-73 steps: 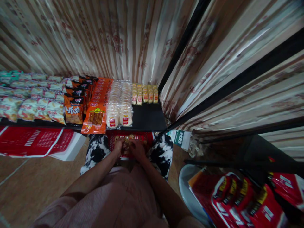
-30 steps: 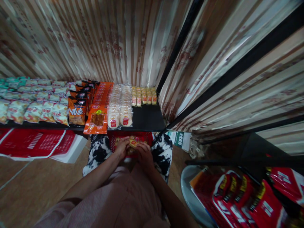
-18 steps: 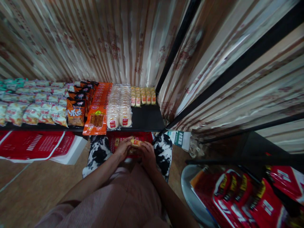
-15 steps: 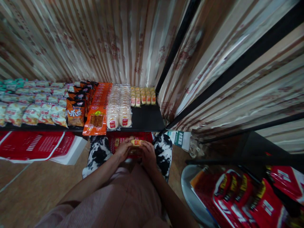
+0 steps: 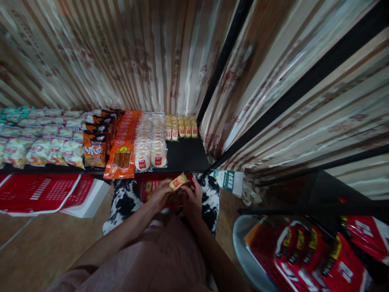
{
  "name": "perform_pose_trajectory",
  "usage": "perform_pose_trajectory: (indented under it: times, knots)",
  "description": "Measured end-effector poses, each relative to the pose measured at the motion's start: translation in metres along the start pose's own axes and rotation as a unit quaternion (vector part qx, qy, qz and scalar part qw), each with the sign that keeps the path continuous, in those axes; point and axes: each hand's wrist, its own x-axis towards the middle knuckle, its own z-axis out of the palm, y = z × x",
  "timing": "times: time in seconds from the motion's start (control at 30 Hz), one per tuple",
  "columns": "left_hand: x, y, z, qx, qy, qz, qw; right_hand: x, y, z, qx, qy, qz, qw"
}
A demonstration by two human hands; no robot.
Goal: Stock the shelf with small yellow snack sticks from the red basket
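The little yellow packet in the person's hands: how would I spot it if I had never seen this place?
Find the black shelf lined with snack rows, then drop to the red basket just below its front edge. Above it, the left hand and right hand hold one small yellow packet with a red label, the only packet lifted clear of shelf and basket.

Dim, edges warped, right side seemingly blurred.

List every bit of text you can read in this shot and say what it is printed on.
Nothing reads in full.
Large white characters, not clear enough to quote: brown bag on the shelf.
Red labels, too small: round cakes, yellow packs.
Logo and print, blurred: orange pack.
Print blurred: small pack between left hand and right hand; green-and-white box; red bags.
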Motion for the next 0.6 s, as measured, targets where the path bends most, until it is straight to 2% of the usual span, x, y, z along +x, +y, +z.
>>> perform_pose_trajectory:
  times: [0.17, 0.33, 0.6]
  knots:
    - [0.001, -0.002, 0.005, 0.017, -0.013, 0.021, 1.0, 0.006, 0.0, 0.001, 0.043, 0.001, 0.041, 0.998]
    - [0.002, 0.0, 0.012, 0.024, -0.009, 0.03, 0.999, 0.015, -0.001, 0.0, 0.075, -0.029, 0.044, 0.996]
    - [0.01, -0.001, 0.021, 0.054, -0.015, 0.076, 0.996, 0.033, -0.006, -0.002, 0.115, -0.055, 0.101, 0.987]
